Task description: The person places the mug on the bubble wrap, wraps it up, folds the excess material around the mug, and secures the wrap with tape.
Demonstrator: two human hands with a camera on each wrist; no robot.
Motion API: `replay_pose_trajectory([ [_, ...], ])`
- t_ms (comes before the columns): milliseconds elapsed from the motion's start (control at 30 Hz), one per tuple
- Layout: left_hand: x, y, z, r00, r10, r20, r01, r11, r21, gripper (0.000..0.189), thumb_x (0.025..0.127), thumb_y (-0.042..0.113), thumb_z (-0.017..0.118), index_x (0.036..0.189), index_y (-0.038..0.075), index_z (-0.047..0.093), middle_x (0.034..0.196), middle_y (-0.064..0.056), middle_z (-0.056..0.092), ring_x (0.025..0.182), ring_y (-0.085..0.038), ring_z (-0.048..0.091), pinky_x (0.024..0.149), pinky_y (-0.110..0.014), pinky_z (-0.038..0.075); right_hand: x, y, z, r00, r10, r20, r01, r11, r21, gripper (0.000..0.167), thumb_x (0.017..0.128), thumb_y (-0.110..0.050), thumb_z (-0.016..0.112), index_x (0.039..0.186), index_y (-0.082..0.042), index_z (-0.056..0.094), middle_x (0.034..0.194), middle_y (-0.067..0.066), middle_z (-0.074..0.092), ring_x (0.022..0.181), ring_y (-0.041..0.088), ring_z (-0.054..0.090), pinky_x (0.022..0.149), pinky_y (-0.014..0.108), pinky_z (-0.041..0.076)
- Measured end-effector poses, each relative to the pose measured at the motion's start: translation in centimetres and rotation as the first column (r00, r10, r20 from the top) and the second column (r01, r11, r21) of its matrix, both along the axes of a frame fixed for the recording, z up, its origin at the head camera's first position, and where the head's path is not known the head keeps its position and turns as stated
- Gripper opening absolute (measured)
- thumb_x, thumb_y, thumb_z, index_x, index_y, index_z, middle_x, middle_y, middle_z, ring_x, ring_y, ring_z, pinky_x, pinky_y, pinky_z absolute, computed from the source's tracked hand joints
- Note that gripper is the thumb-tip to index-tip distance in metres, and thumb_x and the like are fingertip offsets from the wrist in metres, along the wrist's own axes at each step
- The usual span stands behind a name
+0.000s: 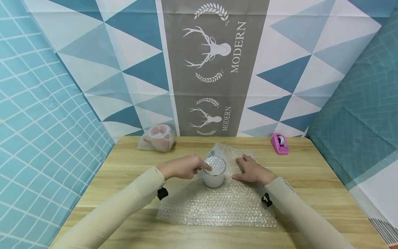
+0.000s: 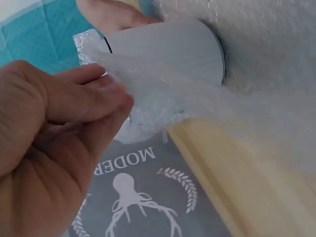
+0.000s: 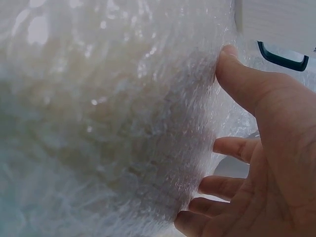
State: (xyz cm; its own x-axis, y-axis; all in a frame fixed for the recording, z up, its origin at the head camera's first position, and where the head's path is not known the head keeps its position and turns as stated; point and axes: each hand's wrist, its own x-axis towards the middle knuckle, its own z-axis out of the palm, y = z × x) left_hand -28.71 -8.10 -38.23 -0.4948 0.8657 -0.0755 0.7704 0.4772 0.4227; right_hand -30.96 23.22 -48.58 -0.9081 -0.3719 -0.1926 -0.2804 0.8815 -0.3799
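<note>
A white mug (image 1: 214, 181) with a dark rim stands upright on a sheet of bubble wrap (image 1: 214, 209) spread over the table. Part of the wrap is drawn up over the mug's top. My left hand (image 1: 184, 167) is at the mug's left and pinches an edge of the wrap between thumb and fingers, as the left wrist view shows. On the other side, my right hand (image 1: 253, 172) rests on the wrap, its fingers (image 3: 222, 186) spread and touching the bubbly surface. Through the wrap in the left wrist view, the mug's pale side (image 2: 170, 52) shows.
A pink cup wrapped in bubble wrap (image 1: 161, 139) stands at the table's back left. A pink tape dispenser (image 1: 280, 144) sits at the back right. Patterned cloth (image 1: 214, 86) hangs behind the wooden table (image 1: 304, 204) and along both sides.
</note>
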Motion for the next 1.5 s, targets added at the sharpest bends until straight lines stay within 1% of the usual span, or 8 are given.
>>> replay_pose_trajectory([
  [100,0.2,0.3,-0.2,0.997,-0.020,-0.075,0.017,0.999,-0.044,0.058,0.079,-0.026,0.060,0.128,0.003,0.071,0.130,-0.008,0.072,0.113,-0.019,0.071,0.098,-0.024,0.057,0.2,-0.1,0.1,1.000,0.002,0.000,-0.002,1.000,0.000,0.089,0.092,-0.054,0.072,0.157,-0.004,0.037,0.163,0.035,0.022,0.150,0.055,0.023,0.116,0.071,0.033],
  [267,0.1,0.9,-1.5,0.952,-0.101,-0.288,0.082,0.994,-0.077,0.043,0.079,-0.005,0.081,0.120,0.007,0.075,0.126,-0.008,0.073,0.117,-0.021,0.070,0.103,-0.024,0.054,0.3,-0.2,0.0,1.000,0.003,0.008,-0.003,1.000,-0.008,0.090,0.091,-0.055,0.072,0.157,-0.004,0.037,0.163,0.035,0.022,0.150,0.055,0.024,0.115,0.072,0.033],
  [467,0.0,1.2,-3.1,0.813,-0.186,-0.552,0.171,0.982,-0.079,0.033,0.080,0.021,0.084,0.112,0.013,0.077,0.120,-0.004,0.075,0.113,-0.017,0.071,0.104,-0.025,0.054,0.2,-0.1,-0.1,1.000,-0.001,0.004,0.001,1.000,-0.004,0.090,0.091,-0.055,0.072,0.157,-0.005,0.037,0.163,0.035,0.023,0.149,0.056,0.025,0.115,0.072,0.032],
  [733,0.4,1.7,-4.2,0.650,-0.175,-0.740,0.054,0.981,-0.184,0.024,0.084,0.038,0.075,0.102,0.022,0.075,0.106,0.010,0.078,0.104,-0.011,0.068,0.100,-0.029,0.053,0.0,0.1,-0.1,1.000,-0.002,-0.007,0.003,1.000,0.011,0.091,0.091,-0.056,0.072,0.157,-0.004,0.037,0.163,0.035,0.021,0.149,0.056,0.024,0.116,0.071,0.031],
  [833,0.4,1.8,-4.5,0.615,-0.161,-0.772,0.016,0.981,-0.192,0.022,0.085,0.041,0.074,0.096,0.022,0.074,0.096,0.012,0.077,0.096,-0.010,0.066,0.091,-0.029,0.054,0.0,0.1,0.0,1.000,-0.001,-0.006,0.001,1.000,0.007,0.091,0.091,-0.056,0.072,0.156,-0.004,0.037,0.163,0.036,0.021,0.149,0.057,0.024,0.116,0.071,0.031],
  [1067,0.5,2.0,-4.4,0.642,-0.150,-0.752,-0.030,0.975,-0.220,0.019,0.087,0.043,0.072,0.094,0.025,0.074,0.093,0.014,0.076,0.088,-0.009,0.063,0.069,-0.027,0.048,0.0,0.1,0.0,1.000,0.004,-0.003,-0.004,1.000,-0.005,0.091,0.091,-0.054,0.073,0.157,-0.003,0.037,0.163,0.037,0.021,0.149,0.057,0.023,0.116,0.072,0.031],
  [1300,0.3,2.3,-4.1,0.655,-0.183,-0.733,-0.033,0.962,-0.270,0.014,0.090,0.040,0.073,0.093,0.026,0.074,0.095,0.014,0.076,0.089,-0.009,0.063,0.068,-0.027,0.048,-0.2,0.2,-0.2,1.000,-0.003,-0.015,0.003,1.000,0.007,0.091,0.091,-0.057,0.071,0.157,-0.005,0.037,0.164,0.035,0.021,0.150,0.056,0.022,0.117,0.072,0.029],
  [1500,0.4,2.1,-4.1,0.697,-0.167,-0.697,-0.025,0.966,-0.256,0.014,0.092,0.036,0.073,0.096,0.023,0.073,0.096,0.011,0.076,0.092,-0.009,0.065,0.067,-0.024,0.051,-0.2,0.2,-0.1,1.000,-0.007,-0.012,0.007,1.000,-0.003,0.093,0.090,-0.058,0.072,0.158,-0.005,0.037,0.164,0.035,0.020,0.150,0.057,0.022,0.117,0.073,0.028],
])
